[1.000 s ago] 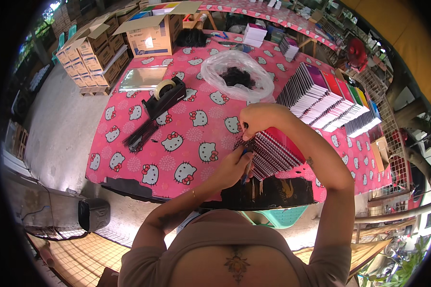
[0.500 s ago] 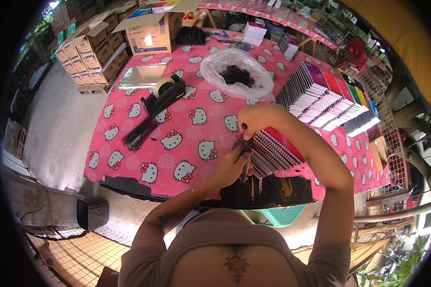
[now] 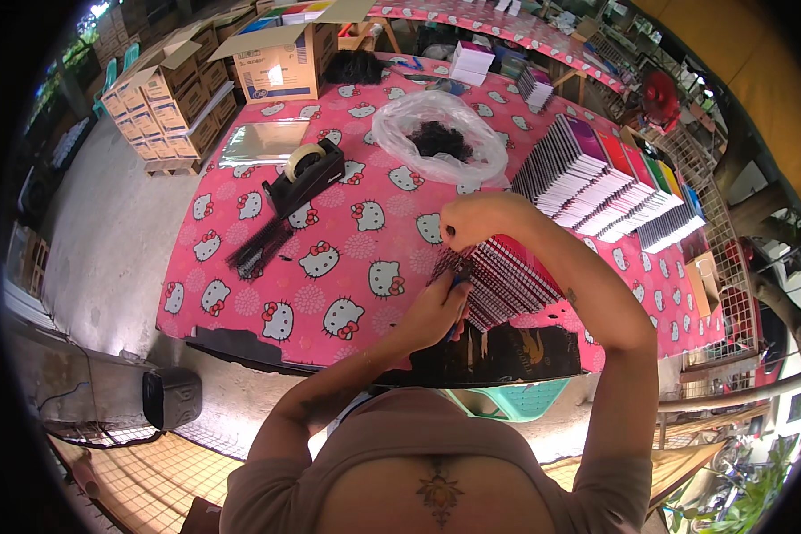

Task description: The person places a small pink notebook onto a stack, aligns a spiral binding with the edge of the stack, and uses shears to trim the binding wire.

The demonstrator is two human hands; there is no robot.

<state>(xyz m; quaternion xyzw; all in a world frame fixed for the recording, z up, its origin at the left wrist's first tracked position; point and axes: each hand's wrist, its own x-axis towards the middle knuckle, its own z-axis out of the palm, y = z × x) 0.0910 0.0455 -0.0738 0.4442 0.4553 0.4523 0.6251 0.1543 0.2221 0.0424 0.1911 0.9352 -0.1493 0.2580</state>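
A stack of red spiral-bound notebooks (image 3: pixel 512 285) lies near the table's front edge, its coiled bindings facing left. My left hand (image 3: pixel 433 313) is closed round a pair of pliers (image 3: pixel 462 271) with dark jaws and blue on the handles. The jaws are at the coil ends on the stack's upper left corner. My right hand (image 3: pixel 476 219) arches over from the far side, its fingers curled down at that same corner. Whatever its fingertips pinch is hidden. Loose black coil strands (image 3: pixel 443 261) show between the hands.
A tape dispenser (image 3: pixel 304 173) and a bundle of black coils (image 3: pixel 260 249) lie to the left. Behind the hands sits a clear plastic bag (image 3: pixel 392 120) with black scraps. Stacked notebooks (image 3: pixel 587 178) stand at right, a cardboard box (image 3: pixel 280 67) at back left.
My left hand has closed tighter round the pliers' handles and shifted slightly, with the jaws staying at the coil ends. My right hand is nearly still.
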